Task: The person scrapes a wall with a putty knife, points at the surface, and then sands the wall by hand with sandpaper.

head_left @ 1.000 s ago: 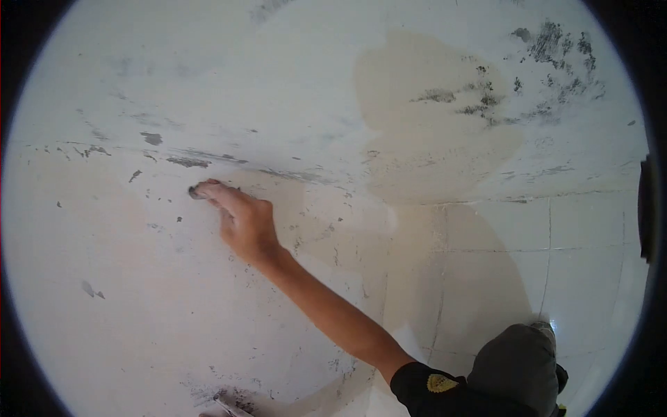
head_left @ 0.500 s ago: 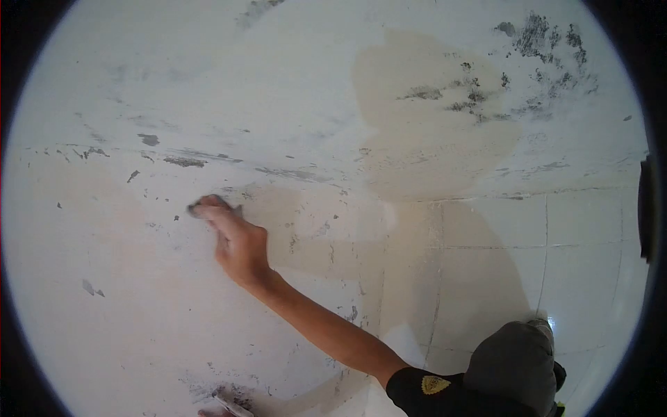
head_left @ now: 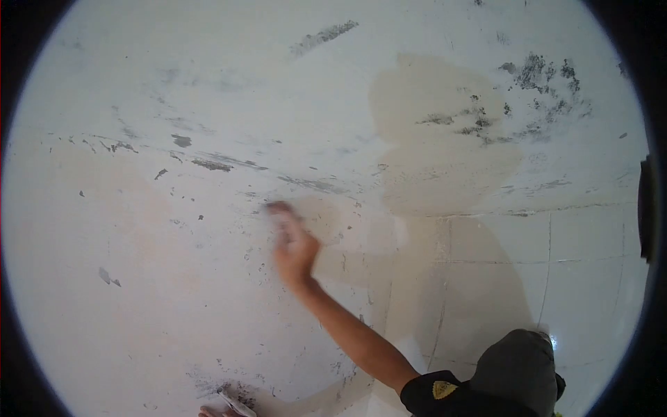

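The right hand presses a small dark pad flat against the white wall, fingers closed over it, blurred. The left hand shows at the bottom edge; its fingers' state cannot be told.

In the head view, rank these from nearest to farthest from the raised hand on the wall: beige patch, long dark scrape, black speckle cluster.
From the right hand:
1. Long dark scrape, just above.
2. Beige patch, upper right.
3. Black speckle cluster, far upper right.
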{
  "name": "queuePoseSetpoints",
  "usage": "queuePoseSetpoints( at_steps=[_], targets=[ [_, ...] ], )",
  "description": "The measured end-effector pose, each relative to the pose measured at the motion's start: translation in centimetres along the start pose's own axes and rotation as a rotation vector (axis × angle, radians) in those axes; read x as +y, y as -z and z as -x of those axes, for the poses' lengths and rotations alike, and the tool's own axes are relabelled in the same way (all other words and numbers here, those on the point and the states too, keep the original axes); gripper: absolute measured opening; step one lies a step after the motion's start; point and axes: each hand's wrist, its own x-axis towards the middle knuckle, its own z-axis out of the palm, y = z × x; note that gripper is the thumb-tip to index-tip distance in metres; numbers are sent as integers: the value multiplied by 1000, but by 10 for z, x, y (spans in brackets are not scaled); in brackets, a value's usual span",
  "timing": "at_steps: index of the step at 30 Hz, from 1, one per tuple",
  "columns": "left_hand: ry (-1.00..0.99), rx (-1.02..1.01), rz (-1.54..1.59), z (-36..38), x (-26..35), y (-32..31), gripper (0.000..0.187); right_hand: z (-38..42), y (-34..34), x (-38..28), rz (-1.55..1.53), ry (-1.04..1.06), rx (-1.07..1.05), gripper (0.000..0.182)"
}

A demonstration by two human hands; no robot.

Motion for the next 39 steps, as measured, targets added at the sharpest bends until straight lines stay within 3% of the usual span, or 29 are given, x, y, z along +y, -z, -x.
queuePoseSetpoints(
  at_steps=[1,2,4,5,6,8,9,10,11,12,13,15,17,18,19,20,22,23,26,27,30,33,34,35,36,38,39],
  targets=[
    [0,-11,-16,0,0,1,75,2,-9,-28,-62,74,-120,40],
    [1,-25,-30,0,-1,3,75,1,-12,-28,-62,72,-119,40],
    [-30,-27,-67,1,-3,-1,75,-7,-16,-25,-261,279,-287,46],
    [-61,-30,-110,2,-4,0,76,-13,0,-5,-173,295,-339,47],
    [-58,-27,-116,0,-3,0,76,-15,16,20,-107,254,-268,49],
    [119,-62,171,-15,6,-4,67,-25,63,77,20,235,-109,49],
    [17,67,157,-41,26,-6,46,-24,82,110,-77,56,8,42],
    [22,74,156,-44,38,-9,46,-24,103,119,46,-11,87,34],
    [17,-74,373,-43,48,-12,31,-25,115,105,160,-264,76,28],
    [11,-224,590,-44,58,-13,18,-23,110,100,160,-260,75,28],
    [13,-220,590,-55,73,-14,18,-20,96,96,202,-159,145,34],
    [-10,-560,699,-80,102,-15,17,-11,63,83,255,19,212,47],
    [-12,-589,723,-91,114,-25,12,2,36,16,203,-259,-65,49],
    [-14,-616,752,-94,119,-32,11,9,13,10,7,78,-22,54],
    [-13,-618,720,-95,121,-36,10,13,9,-13,-59,72,-172,55],
    [-15,-622,718,-92,122,-40,10,11,8,-10,-59,68,-171,55],
    [-35,-575,655,-85,122,-47,10,2,11,3,-154,355,-313,57],
    [-29,-574,655,-85,123,-47,10,-1,34,15,-72,268,-356,56],
    [-74,-542,607,-86,125,-47,10,-2,86,94,69,139,-67,46],
    [-82,-512,579,-86,128,-47,13,1,98,103,67,-17,14,45],
    [-72,-490,568,-90,130,-48,14,9,78,93,186,-154,173,44],
    [-39,-489,594,-87,133,-47,10,22,31,15,134,-66,7,37],
    [-36,-470,602,-86,131,-50,11,35,10,7,41,93,-50,44],
    [-44,-476,603,-85,128,-51,11,38,7,-34,-61,20,-260,52],
    [-47,-447,652,-83,125,-51,10,34,1,-49,-132,222,-280,57],
    [-45,-423,705,-82,124,-49,10,25,12,-24,-232,266,-440,60],
    [-26,-433,758,-84,122,-46,10,23,23,-7,-182,262,-410,59]
  ],
)
